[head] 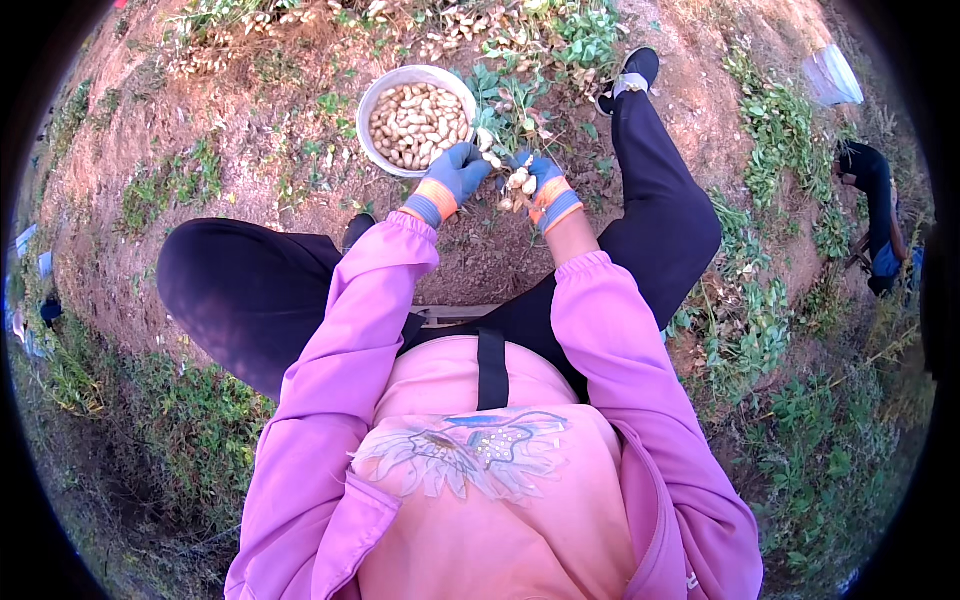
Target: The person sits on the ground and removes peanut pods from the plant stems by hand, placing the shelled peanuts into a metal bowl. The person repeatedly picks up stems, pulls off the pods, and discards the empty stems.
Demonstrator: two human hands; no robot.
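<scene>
A round white bucket (363,122) holding many unshelled peanuts (417,126) stands on the soil before me. My left hand (456,178), in a blue and orange work glove, is at the bucket's lower right rim, its fingers closed near a pale peanut pod (492,160). My right hand (543,182), gloved alike, is shut on a pulled peanut plant; a cluster of pods (520,184) hangs by its fingers on the side facing my left hand. The plant's green leaves (510,105) spread out beyond both hands. What the left fingertips touch is too small to tell.
Pulled peanut plants with pods (465,30) lie beyond the bucket, and a row of leafy plants (780,142) runs along the right. A pale sack or container (832,76) is at the upper right. Another person (874,187) is at the far right edge. My legs flank the work spot.
</scene>
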